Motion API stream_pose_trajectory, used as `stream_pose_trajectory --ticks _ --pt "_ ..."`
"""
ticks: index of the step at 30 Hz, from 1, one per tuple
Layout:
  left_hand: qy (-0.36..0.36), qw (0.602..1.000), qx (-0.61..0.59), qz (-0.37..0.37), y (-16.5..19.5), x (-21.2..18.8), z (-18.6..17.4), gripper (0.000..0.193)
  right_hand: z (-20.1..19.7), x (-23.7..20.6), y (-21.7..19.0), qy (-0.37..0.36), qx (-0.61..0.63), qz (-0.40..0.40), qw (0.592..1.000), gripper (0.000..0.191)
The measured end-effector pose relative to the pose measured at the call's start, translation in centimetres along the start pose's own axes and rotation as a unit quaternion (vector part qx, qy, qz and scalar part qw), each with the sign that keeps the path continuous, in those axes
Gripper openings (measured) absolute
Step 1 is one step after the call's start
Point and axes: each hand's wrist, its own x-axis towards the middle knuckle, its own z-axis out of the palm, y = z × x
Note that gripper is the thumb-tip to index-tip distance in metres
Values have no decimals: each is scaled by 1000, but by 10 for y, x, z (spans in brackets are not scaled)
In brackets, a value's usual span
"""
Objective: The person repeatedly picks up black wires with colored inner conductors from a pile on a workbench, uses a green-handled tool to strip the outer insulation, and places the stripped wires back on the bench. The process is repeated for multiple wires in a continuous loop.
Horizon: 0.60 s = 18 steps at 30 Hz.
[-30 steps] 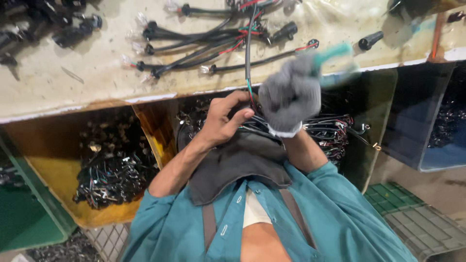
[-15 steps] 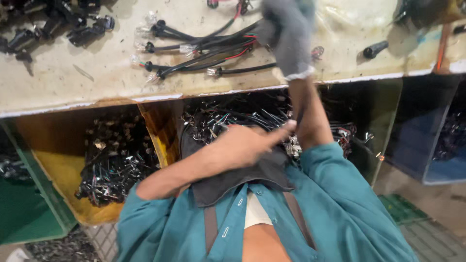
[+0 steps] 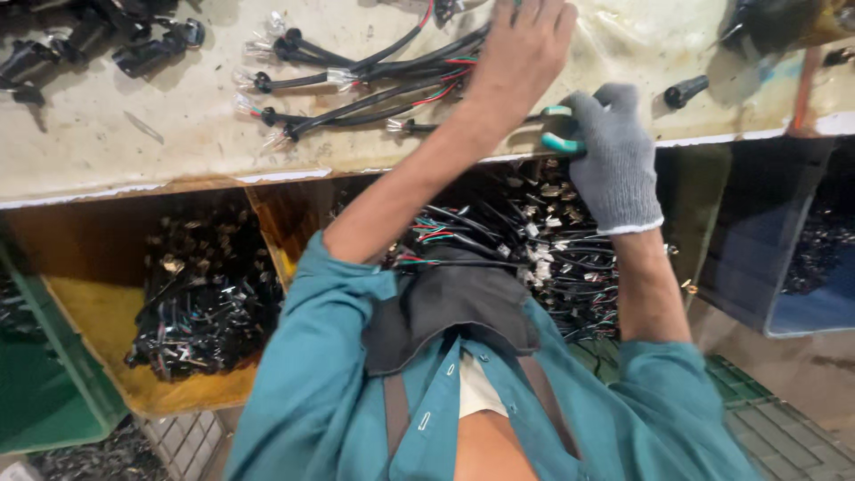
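head view, looking down over a teal shirt and dark apron bib toward a workbench. the bare left hand (image 3: 521,53) reaches up across the bench, fingers curled loosely down onto a wire harness (image 3: 374,76), a bundle of black sleeved leads with red and green strands that lies on the bench top; whether the fingers pinch the wires or only press on them cannot be told, since the fingertips are cut off by the upper edge. the right hand (image 3: 614,160), in a grey knitted glove with a white cuff, is closed around the teal handles of a small hand tool (image 3: 559,129) at the front edge of the bench, just below and right of the left hand; the working end of the tool is hidden behind the left wrist. the harness branches end in small clear bulbs (image 3: 254,80) fanned out to the left. the workbench (image 3: 134,142) has a pale, scuffed, stained surface with a chipped white front edge. a short black cap (image 3: 686,89) lies apart to the right. beneath the bench, a yellow bin (image 3: 107,330) holds a heap of black connectors, a green bin (image 3: 36,410) stands at far left, and a blue bin (image 3: 802,294) at right. tangled harnesses (image 3: 534,249) fill the space behind the forearms.
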Motion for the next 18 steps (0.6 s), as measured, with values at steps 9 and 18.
stream_pose_trajectory --ticks 9,18 --pt "58 995 -69 -37 -29 -42 46 49 -16 -9 11 8 65 8 998 36" --pt "-52 987 -107 -105 -10 10 57 47 -24 -12 7 9 22 9 1000 26"
